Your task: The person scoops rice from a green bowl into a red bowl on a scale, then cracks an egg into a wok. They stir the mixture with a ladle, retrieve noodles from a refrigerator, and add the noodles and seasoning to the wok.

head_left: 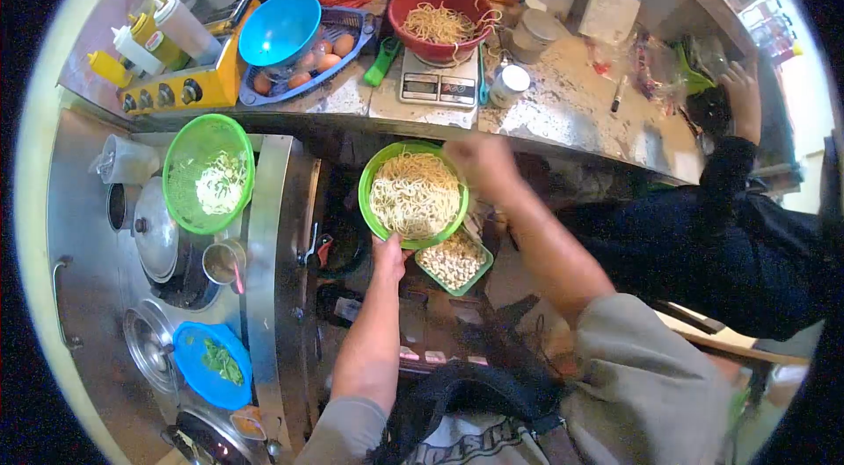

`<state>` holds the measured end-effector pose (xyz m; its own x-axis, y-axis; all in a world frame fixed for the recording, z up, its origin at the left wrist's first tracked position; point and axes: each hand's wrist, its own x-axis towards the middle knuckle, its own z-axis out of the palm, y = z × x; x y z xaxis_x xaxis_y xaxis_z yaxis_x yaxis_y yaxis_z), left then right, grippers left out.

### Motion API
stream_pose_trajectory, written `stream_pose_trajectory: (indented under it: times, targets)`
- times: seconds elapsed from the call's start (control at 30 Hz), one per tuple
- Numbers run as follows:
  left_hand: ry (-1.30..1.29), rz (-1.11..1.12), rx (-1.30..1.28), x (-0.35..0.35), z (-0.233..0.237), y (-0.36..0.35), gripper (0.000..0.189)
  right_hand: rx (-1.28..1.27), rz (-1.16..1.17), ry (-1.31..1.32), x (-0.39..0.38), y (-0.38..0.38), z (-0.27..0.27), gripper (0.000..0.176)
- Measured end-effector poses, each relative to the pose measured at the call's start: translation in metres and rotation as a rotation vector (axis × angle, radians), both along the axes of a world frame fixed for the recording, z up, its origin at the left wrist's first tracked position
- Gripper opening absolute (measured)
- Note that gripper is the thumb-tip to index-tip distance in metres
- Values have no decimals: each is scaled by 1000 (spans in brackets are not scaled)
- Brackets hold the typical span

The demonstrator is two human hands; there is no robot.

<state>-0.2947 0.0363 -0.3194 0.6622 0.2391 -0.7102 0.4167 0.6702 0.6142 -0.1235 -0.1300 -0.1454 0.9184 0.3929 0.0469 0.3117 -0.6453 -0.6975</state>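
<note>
My left hand [389, 258] grips the near rim of a green bowl [366, 217] filled with pale and yellowish noodles [416, 192]. Blurred by motion, my right hand [482, 168] is at the bowl's upper right side; its fingers and anything in them cannot be made out. Just below the bowl is a green square container [483, 272] of small whitish pieces. On the counter beyond, a red bowl [422, 47] with more noodles stands on a digital scale [418, 87], some strands hanging over its rim.
At left are a green basket [174, 201], a lidded pot [158, 236] and a blue plate [198, 390] with greens. Eggs in a blue tray [303, 91] and sauce bottles [136, 52] line the counter. Another person in dark clothing [686, 228] is at right.
</note>
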Motion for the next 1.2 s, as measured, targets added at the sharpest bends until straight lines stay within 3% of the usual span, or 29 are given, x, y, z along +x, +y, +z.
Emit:
stream_pose_trajectory:
  times: [0.03,0.07,0.1,0.13,0.2,0.27,0.37,0.43,0.47,0.5,0.53,0.57,0.63,0.73,0.9,1.03,1.13,1.2]
  targets:
    - [60,-3,28,-1,3,-1,53,18,-182,-151,25,-11,21,16]
    - [51,7,19,-2,3,-1,53,-114,-309,-114,57,-27,56,15]
    - [40,21,10,-4,3,-1,53,216,-306,-322,109,-63,32,16]
    - [27,37,1,-6,4,0,54,288,-344,-222,136,-76,53,17]
    - [-6,16,13,-8,1,0,56,42,-118,-164,191,-100,45,27]
    - [-13,-6,28,-8,9,-1,59,-263,8,-123,237,-96,20,25]
    - [15,8,12,-12,6,-4,62,-926,226,-123,243,-55,33,22]
    - [-34,2,-30,-16,-8,-4,63,-669,278,-108,238,-47,37,24]
    - [8,23,-50,-14,8,-8,63,-521,216,-273,263,-48,-2,25]
    - [-16,2,-49,-15,8,-8,62,-615,168,-97,249,-39,21,24]
    - [-37,-15,-48,-16,7,-7,62,-798,248,-281,285,-41,-24,21]
    - [-3,-29,-11,-15,8,-9,62,-767,127,-274,270,-35,-10,19]
    - [-7,-50,18,-15,0,-7,62,-886,98,-218,263,-30,-2,21]
    - [-15,-40,10,-16,-8,-7,61,-787,50,-148,281,-33,-27,23]
    - [-26,-27,-24,-15,-3,-9,59,-878,138,-265,268,-32,-29,23]
    - [-7,-36,-14,-18,-3,-7,63,-666,15,-233,251,-37,-4,23]
    - [10,-34,-24,-20,-2,-3,63,-620,-48,-93,224,-49,52,21]
    - [6,-38,-30,-17,9,-6,62,-473,-67,-144,196,-53,107,19]
